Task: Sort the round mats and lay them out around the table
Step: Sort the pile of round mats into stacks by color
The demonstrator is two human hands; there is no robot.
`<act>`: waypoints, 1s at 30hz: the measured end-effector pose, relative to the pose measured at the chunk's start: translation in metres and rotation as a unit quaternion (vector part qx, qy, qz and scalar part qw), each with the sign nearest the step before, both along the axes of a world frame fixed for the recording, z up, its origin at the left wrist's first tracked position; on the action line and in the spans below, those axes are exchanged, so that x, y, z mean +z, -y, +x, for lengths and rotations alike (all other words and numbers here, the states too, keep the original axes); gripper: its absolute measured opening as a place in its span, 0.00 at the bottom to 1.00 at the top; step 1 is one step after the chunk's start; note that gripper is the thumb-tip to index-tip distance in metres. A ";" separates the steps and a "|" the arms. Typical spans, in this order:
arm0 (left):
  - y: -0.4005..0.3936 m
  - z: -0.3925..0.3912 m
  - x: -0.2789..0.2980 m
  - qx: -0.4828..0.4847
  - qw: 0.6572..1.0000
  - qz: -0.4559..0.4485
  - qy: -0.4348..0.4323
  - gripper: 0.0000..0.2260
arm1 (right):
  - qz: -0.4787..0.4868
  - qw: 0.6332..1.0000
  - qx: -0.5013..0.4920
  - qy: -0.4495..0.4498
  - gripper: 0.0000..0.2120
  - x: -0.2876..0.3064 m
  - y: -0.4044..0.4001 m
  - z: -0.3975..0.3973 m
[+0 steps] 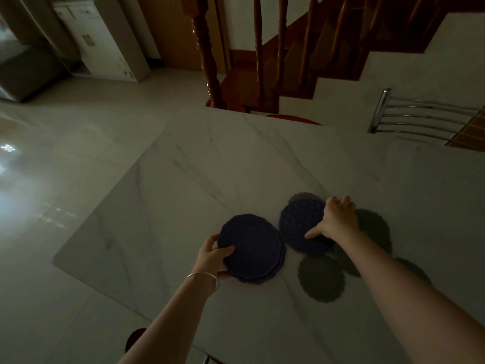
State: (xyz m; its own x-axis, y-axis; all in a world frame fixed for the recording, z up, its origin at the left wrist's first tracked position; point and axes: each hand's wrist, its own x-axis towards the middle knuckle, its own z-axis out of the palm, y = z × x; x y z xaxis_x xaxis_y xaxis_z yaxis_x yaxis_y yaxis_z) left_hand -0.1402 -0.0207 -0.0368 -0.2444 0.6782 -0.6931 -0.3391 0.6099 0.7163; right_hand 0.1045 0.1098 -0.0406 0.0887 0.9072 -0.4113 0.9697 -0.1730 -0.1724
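A stack of dark blue round mats lies on the white marble table. My left hand grips its left edge, thumb on top. To its right, a blue crocheted mat lies on top of other blue mats, and my right hand holds its right edge, thumb pressed on top. A grey mat peeks out behind it. Dark green mats lie nearby: one in front, one to the right, others partly hidden under my right forearm.
A chrome chair back stands at the table's far right. A red stool shows past the far edge and another near the front left corner. A wooden staircase rises behind. Tiled floor lies to the left.
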 end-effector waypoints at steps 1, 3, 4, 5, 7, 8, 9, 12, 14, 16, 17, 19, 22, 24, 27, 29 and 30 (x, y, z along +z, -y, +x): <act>0.000 0.000 -0.001 0.001 1.000 0.002 0.000 0.19 | 0.010 1.000 0.000 0.008 0.52 0.003 -0.001 -0.001; 0.000 -0.001 -0.002 0.001 1.000 0.005 0.003 0.19 | 0.038 0.999 0.005 0.026 0.50 0.007 0.001 -0.002; 0.000 -0.001 -0.002 0.001 1.000 0.005 0.004 0.18 | 0.047 0.998 0.003 0.028 0.48 0.009 0.002 -0.004; 0.000 -0.001 -0.003 -0.001 1.000 0.005 0.004 0.18 | 0.052 0.998 -0.006 0.018 0.46 0.010 0.004 -0.005; -0.001 -0.003 -0.004 -0.006 1.000 0.005 0.000 0.17 | 0.056 0.997 -0.039 -0.040 0.37 0.014 0.004 -0.006; -0.001 -0.003 -0.005 -0.008 1.000 0.005 -0.001 0.16 | 0.062 0.995 -0.048 -0.068 0.31 0.017 0.003 -0.005; -0.001 -0.004 -0.005 -0.008 1.000 0.003 -0.002 0.16 | 0.078 0.992 -0.047 -0.086 0.25 0.022 0.002 -0.003; -0.003 -0.005 -0.007 -0.006 1.000 -0.009 -0.007 0.18 | 0.186 0.970 -0.049 -0.147 0.15 0.038 -0.001 0.001; -0.005 -0.004 -0.007 -0.005 1.000 -0.022 -0.017 0.18 | 0.228 0.945 -0.073 -0.223 0.14 0.048 -0.003 0.001; -0.006 -0.003 -0.006 -0.001 0.999 -0.035 -0.022 0.17 | 0.200 0.927 -0.093 -0.304 0.15 0.053 -0.002 -0.005; -0.006 -0.002 -0.005 0.001 0.999 -0.042 -0.021 0.16 | 0.166 0.915 -0.102 -0.354 0.15 0.053 0.001 -0.011; -0.007 -0.001 0.000 0.005 0.999 -0.048 -0.010 0.13 | 0.096 0.882 -0.115 -0.447 0.14 0.045 0.012 -0.027; -0.005 0.000 0.004 0.007 0.999 -0.035 0.000 0.10 | 0.026 0.866 -0.108 -0.488 0.13 0.022 0.036 -0.055; -0.004 0.000 0.004 -0.011 1.000 -0.019 -0.012 0.16 | -0.008 0.864 -0.109 -0.491 0.12 0.006 0.046 -0.069; -0.001 -0.001 0.004 -0.019 1.000 -0.006 -0.022 0.20 | -0.017 0.882 -0.098 -0.460 0.13 -0.010 0.053 -0.076; -0.001 -0.001 0.003 -0.021 0.999 0.004 -0.029 0.20 | 0.009 0.924 -0.034 -0.381 0.16 -0.016 0.055 -0.072; -0.002 0.000 0.002 -0.024 0.999 0.008 -0.034 0.20 | 0.035 0.943 -0.001 -0.332 0.18 -0.017 0.055 -0.068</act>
State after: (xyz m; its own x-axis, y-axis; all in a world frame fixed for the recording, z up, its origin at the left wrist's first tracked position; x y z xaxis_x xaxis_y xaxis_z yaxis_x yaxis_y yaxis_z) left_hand -0.1405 -0.0191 -0.0344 -0.2581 0.7010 -0.6648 -0.2605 0.6122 0.7466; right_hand 0.0366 0.0550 -0.0575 -0.1668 0.9339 -0.3161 0.6433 -0.1399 -0.7527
